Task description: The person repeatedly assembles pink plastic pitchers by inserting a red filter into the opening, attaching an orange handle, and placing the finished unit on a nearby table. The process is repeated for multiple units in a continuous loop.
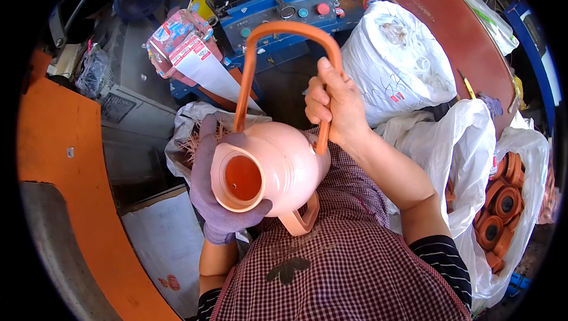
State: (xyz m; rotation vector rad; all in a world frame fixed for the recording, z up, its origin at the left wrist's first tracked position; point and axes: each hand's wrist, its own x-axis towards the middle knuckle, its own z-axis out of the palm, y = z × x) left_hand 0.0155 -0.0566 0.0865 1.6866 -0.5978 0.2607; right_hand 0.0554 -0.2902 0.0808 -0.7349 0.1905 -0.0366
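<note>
A pink plastic thermos jug body is tilted in front of my apron, its round mouth facing me and showing an orange-brown inside. My left hand, in a grey-purple glove, wraps round it near the mouth. My bare right hand is closed round the right side of a brown arched carrying handle. The handle's right end meets the jug's side at a small hole; its left end runs down behind the rim, where the join is hidden. A pink side grip sticks out below the body.
Ahead stands a blue machine panel with buttons. A white sack of pale strips is at right, and a bag of brown round parts lies lower right. An orange panel borders the left. Sticker rolls sit ahead left.
</note>
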